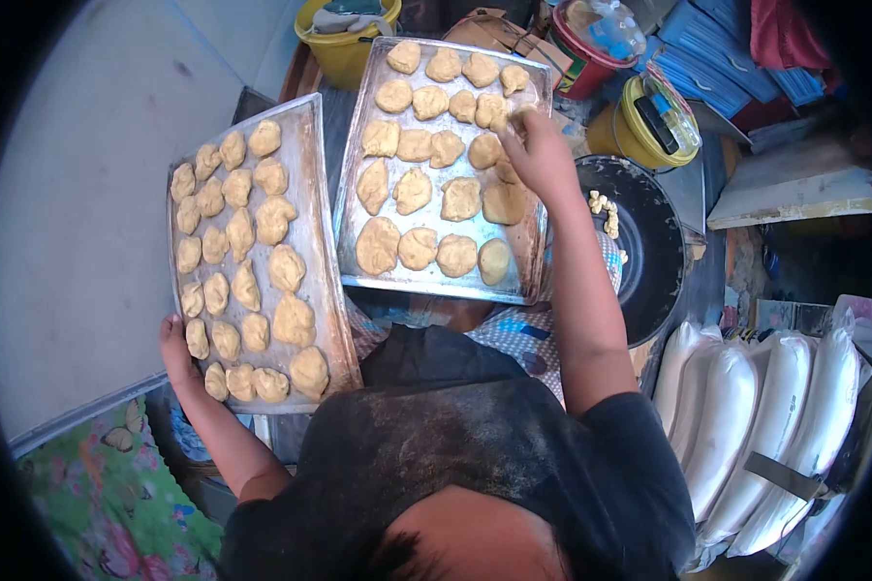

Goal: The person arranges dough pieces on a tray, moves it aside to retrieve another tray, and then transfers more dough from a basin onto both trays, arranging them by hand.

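Observation:
My left hand [175,351] grips the lower left edge of a metal baking tray [322,290], its fingers partly behind the tray. Rows of pale yellow dough pieces [294,320] lie on this tray, which is tilted. A second baking tray [352,208] is to the right of it and also carries several rows of dough pieces [413,191]. Over that tray's right side, my right hand [541,155] has its thumb and fingers bent in around a dough piece [491,110]. The fingertips are partly hidden.
To the right of the trays stands a large black basin [654,257] with dough scraps on its rim side. Yellow buckets [344,53] and a red bucket [591,73] are at the back. Filled plastic bags [727,397] stand at the right. A pale wall [97,194] borders the left.

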